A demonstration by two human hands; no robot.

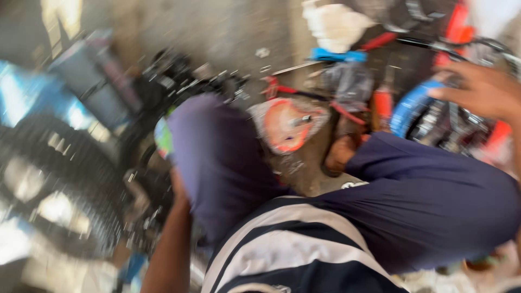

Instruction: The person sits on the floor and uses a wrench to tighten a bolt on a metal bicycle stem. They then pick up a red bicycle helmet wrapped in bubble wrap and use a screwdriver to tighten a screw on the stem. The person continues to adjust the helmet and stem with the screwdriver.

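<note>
Bicycle wheel [59,184], with its knobby black tyre, is filling the lower left of the blurred view, standing on a grey concrete floor [228,32] that is stretching across the top and carrying scattered small bits. Dark blue trousers [423,201] are covering the person's bent knees, which are taking up the middle and right. Below them a navy and white striped shirt [293,255] is showing. A second wheel with a blue rim [412,103] is lying at the upper right, and the right hand [483,89] is resting on it, its fingers spread apart over the rim rather than clamped. The left hand [179,190] is reaching down between the knee and the black tyre, its fingers hidden, so I cannot tell whether they are closed. A clear plastic bag holding something orange [287,125] is lying on the floor between the knees. Above it a crumpled white cloth [336,24] is sitting near a blue-handled tool [339,55].
</note>
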